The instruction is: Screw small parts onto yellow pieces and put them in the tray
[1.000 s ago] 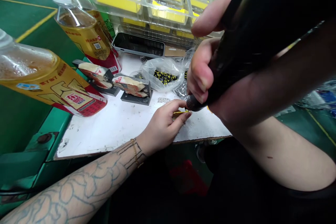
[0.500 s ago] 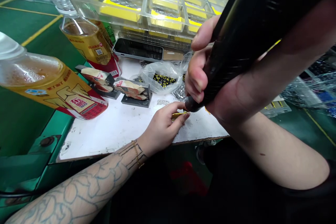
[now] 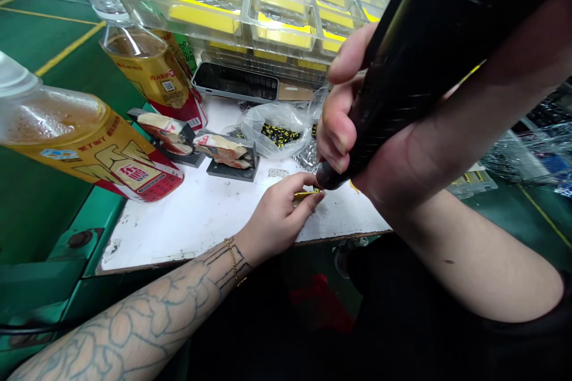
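Observation:
My right hand (image 3: 397,166) is wrapped around a black electric screwdriver (image 3: 429,53), which slants down to the left across the upper right of the view. Its narrow nose points at the fingertips of my left hand (image 3: 279,211). Between that thumb and forefinger I pinch a small yellow part (image 3: 304,194) low over the white board (image 3: 179,232). The fingers and the tool's nose cover much of the part, and the screwdriver's bit cannot be made out. Just behind lies a clear plastic bag (image 3: 254,125) holding small black and yellow pieces.
Two dark blocks with taped tops, a nearer one (image 3: 230,169) and a farther one (image 3: 190,155), stand left of the bag. Drink bottles (image 3: 138,172) crowd the left. Behind, a phone (image 3: 236,83) leans against stacked clear trays (image 3: 248,6) with yellow parts.

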Available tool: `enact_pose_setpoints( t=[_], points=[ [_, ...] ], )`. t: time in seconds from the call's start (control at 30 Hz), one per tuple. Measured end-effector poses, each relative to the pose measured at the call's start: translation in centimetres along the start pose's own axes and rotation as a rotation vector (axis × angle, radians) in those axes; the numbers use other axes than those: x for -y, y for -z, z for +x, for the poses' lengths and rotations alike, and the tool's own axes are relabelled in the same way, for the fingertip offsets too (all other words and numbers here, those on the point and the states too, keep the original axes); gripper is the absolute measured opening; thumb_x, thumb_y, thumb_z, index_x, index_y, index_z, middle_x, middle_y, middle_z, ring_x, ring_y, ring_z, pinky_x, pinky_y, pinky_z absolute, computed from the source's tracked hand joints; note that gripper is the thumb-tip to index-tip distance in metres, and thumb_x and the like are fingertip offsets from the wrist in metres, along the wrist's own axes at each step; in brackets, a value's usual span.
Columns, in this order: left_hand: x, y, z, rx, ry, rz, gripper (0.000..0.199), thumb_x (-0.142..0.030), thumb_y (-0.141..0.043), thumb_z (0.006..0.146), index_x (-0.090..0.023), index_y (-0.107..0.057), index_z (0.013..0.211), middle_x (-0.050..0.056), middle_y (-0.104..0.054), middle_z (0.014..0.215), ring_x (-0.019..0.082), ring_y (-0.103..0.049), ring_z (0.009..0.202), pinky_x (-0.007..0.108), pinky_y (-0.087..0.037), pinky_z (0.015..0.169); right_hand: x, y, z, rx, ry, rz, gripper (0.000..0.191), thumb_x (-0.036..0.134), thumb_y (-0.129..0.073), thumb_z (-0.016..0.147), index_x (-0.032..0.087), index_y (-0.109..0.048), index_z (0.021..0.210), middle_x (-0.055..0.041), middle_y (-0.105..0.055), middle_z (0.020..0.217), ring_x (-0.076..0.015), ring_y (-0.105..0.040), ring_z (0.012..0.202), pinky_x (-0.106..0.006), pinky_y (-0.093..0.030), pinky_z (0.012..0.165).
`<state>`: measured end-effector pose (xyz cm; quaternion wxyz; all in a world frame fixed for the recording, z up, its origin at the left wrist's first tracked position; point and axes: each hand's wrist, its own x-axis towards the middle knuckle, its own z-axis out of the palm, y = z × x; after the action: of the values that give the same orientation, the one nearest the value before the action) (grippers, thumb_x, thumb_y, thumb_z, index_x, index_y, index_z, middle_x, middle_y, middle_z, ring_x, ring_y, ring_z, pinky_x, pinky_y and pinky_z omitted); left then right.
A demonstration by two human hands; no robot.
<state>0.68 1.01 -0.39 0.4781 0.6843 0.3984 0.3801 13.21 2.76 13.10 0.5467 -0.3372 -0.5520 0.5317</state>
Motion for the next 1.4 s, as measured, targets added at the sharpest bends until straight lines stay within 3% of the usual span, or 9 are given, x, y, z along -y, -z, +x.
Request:
enact_pose_setpoints(
  t=[0.4, 0.63, 0.77, 0.87, 1.0, 1.07, 1.17, 1.3, 1.4],
  points=[
    [-0.3, 0.1, 0.1, -0.017, -0.018, 0.035, 0.02, -0.033, -0.059, 0.096, -0.016, -0.067, 0.1, 0.003, -0.07, 0.078, 0.016, -0.068, 0.074, 0.025, -0.056, 0.069, -0.3, 0.0, -0.4, -0.002, 0.014, 0.027, 0.064, 0.086, -0.034, 0.081, 0.025, -0.056, 0.086, 0.0007, -0.045, 0.052, -0.0164, -0.038, 0.042, -0.033, -0.03, 0.04],
    [-0.1, 0.0, 0.0, -0.021, -0.006, 0.034, 0.023, -0.031, -0.064, 0.093, -0.015, -0.068, 0.109, 0.009, -0.074, 0.103, 0.021, -0.071, 0.094, 0.029, -0.059, 0.08, -1.0, 0.6, -0.3, -0.016, 0.045, 0.051, 0.078, 0.095, -0.028, 0.074, 0.024, -0.057, 0.086, -0.0024, -0.05, 0.058, -0.0173, -0.044, 0.046, -0.033, -0.037, 0.041],
    [0.3, -0.1, -0.2, -0.097, -0.023, 0.03, 0.025, -0.023, -0.067, 0.089, -0.017, -0.07, 0.114, 0.007, -0.073, 0.109, 0.018, -0.071, 0.092, 0.028, -0.059, 0.084, 0.0, 0.9, -0.5, 0.022, 0.05, 0.012, 0.068, 0.085, -0.038, 0.083, 0.024, -0.063, 0.1, -0.0029, -0.055, 0.065, -0.0178, -0.052, 0.053, -0.032, -0.045, 0.044],
    [0.6, -0.1, -0.4, -0.21, -0.103, -0.019, 0.017, -0.016, -0.067, 0.087, -0.017, -0.074, 0.103, 0.008, -0.072, 0.111, 0.02, -0.069, 0.104, 0.029, -0.06, 0.088, 0.0, 1.5, -0.5, -0.056, 0.187, -0.047, 0.048, 0.066, -0.058, 0.088, 0.021, -0.063, 0.107, -0.0012, -0.057, 0.072, -0.0159, -0.056, 0.06, -0.03, -0.049, 0.051],
    [0.5, 0.1, -0.4, -0.254, 0.04, -0.271, 0.028, -0.034, -0.059, 0.095, -0.015, -0.067, 0.115, 0.013, -0.068, 0.119, 0.023, -0.072, 0.099, 0.026, -0.062, 0.061, -2.8, 4.3, -0.5, -0.136, 0.408, -0.28, 0.037, 0.053, -0.064, 0.09, 0.02, -0.061, 0.108, -0.0029, -0.062, 0.089, -0.0159, -0.062, 0.081, -0.029, -0.052, 0.07],
    [0.3, 0.2, -0.2, -0.261, 0.127, -0.393, 0.039, -0.044, -0.052, 0.098, -0.015, -0.061, 0.123, 0.015, -0.068, 0.118, 0.025, -0.072, 0.097, 0.024, -0.06, 0.052, -4.4, 5.9, -0.9, -0.169, 0.375, -0.377, 0.033, 0.046, -0.065, 0.091, 0.02, -0.058, 0.11, -0.0024, -0.061, 0.092, -0.0132, -0.06, 0.076, -0.028, -0.05, 0.068],
    [0.2, 0.4, 0.0, -0.252, 0.196, -0.443, 0.046, -0.05, -0.047, 0.099, -0.016, -0.057, 0.127, 0.014, -0.07, 0.114, 0.021, -0.074, 0.081, 0.023, -0.058, 0.049, -5.7, 7.2, -2.0, 0.026, 0.228, -0.646, 0.023, 0.039, -0.067, 0.091, 0.019, -0.062, 0.102, -0.0014, -0.063, 0.085, -0.0114, -0.059, 0.07, -0.026, -0.048, 0.064],
    [0.3, 0.5, -0.1, -0.23, 0.168, -0.318, 0.05, -0.052, -0.047, 0.099, -0.017, -0.056, 0.132, 0.015, -0.07, 0.119, 0.017, -0.072, 0.071, 0.029, -0.061, 0.06, -6.4, 6.8, -3.7, 0.411, 0.276, -0.96, 0.029, 0.041, -0.069, 0.088, 0.02, -0.068, 0.109, -0.0047, -0.068, 0.099, -0.0133, -0.064, 0.075, -0.027, -0.051, 0.068],
    [0.4, 0.6, -0.4, -0.164, 0.094, -0.129, 0.043, -0.047, -0.05, 0.099, -0.017, -0.063, 0.127, 0.014, -0.068, 0.127, 0.025, -0.071, 0.101, 0.036, -0.062, 0.081, -7.3, 6.4, -4.3, 0.456, 0.246, -1.103, 0.02, 0.028, -0.054, 0.098, 0.02, -0.071, 0.103, -0.0059, -0.073, 0.102, -0.0176, -0.069, 0.09, -0.027, -0.052, 0.075]
  ],
)
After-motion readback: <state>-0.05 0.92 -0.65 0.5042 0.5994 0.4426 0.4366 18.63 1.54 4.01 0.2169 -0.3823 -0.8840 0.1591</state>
